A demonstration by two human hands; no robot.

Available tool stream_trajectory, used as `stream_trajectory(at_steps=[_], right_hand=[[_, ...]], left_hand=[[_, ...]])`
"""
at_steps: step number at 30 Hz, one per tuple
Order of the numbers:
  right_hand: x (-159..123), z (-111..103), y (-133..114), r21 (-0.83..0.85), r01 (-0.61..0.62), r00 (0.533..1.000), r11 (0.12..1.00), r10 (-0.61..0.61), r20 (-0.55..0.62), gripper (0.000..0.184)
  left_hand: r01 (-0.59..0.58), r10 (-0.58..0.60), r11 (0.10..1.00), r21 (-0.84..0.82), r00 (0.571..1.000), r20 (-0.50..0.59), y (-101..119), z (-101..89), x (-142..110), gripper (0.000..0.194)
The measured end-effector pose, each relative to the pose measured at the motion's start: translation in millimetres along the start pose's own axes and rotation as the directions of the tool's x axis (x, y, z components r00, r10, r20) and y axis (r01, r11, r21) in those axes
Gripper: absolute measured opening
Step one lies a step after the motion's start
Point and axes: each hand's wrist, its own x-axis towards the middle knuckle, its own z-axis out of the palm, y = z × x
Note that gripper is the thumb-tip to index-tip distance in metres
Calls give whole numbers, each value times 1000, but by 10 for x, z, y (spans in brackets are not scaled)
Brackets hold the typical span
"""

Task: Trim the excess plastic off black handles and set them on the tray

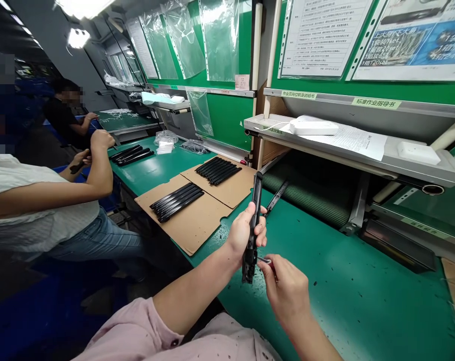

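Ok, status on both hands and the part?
Left hand gripping black part. Right hand holding small tool at its edge. Dark scraps scattered on green table.

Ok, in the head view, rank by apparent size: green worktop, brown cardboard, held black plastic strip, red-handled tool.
1. Green worktop
2. Brown cardboard
3. Held black plastic strip
4. Red-handled tool, partly hidden

White glare overhead, gloom to the left

Overhead lamp (85, 7), top left, burnt out to white; smaller lamp (79, 38) below it flaring too. Desk (362, 296) well lit, pale sheen toward its far end. Bright streaks on the black strips (176, 200); plastic sleeves (219, 40) glinting. From where I stand, the left background sinks into darkness. Edges stretched and bowed; right-hand poster (419, 40) smeared.
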Motion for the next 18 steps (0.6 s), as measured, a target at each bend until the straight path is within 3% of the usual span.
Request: stream_trajectory(at_steps=[4, 6, 12, 16, 18], right_hand=[[-7, 140, 165, -14, 178, 969, 984, -177, -170, 7], [-13, 161, 291, -25, 262, 943, 965, -261, -205, 17], [-51, -46, 600, -126, 459, 868, 879, -474, -145, 40], [14, -240, 562, -248, 548, 810, 799, -581, -78, 27], [48, -255, 495, -323, 520, 817, 791, -570, -80, 19]], left_hand=[[121, -123, 989, -80, 992, -29, -23, 27, 3, 36], [179, -182, 979, -102, 983, -23, -28, 45, 1, 38], [190, -193, 978, -87, 981, -25, -76, 36, -7, 37], [197, -203, 975, -102, 978, -54, -149, 14, 5, 36], [184, -192, 977, -109, 979, -64, -158, 23, 12, 36]])
